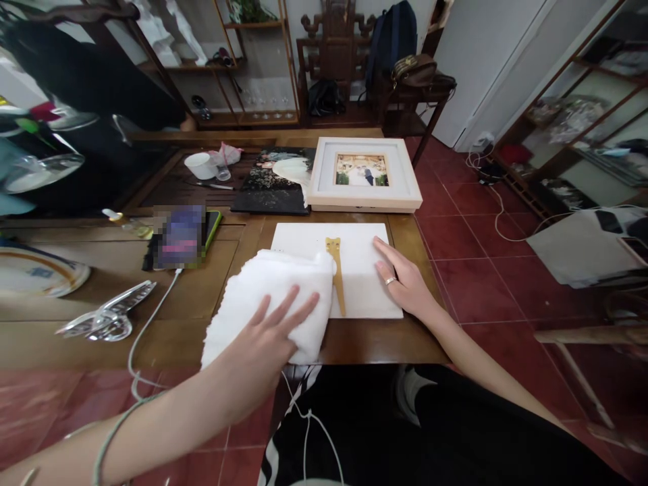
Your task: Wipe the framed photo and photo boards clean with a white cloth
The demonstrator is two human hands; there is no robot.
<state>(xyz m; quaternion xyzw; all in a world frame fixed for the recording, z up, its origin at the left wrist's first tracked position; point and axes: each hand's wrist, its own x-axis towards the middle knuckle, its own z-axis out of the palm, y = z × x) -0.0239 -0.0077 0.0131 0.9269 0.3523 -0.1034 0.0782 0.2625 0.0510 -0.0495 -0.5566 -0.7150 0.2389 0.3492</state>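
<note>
A white board (362, 270) lies flat on the wooden table, with a narrow gold-coloured strut (338, 273) attached near its middle like a stand leg. A white fluffy cloth (253, 283) covers the board's left part and spreads over the table edge. My left hand (276, 331) lies on top of this cloth with its fingers spread. At the board's right edge rests my right hand (402, 280), wearing a ring; its index finger is stretched over the board and its thumb side shows apart from it.
Behind the board stand a white picture frame (364, 196) and a dark photo panel (268, 196). Leftward are a phone (182, 236) with a white cable (152, 317), a shiny silver object (109, 314), a dropper bottle (126, 223) and a white cup (201, 165). Red tiled floor (476, 283) lies right.
</note>
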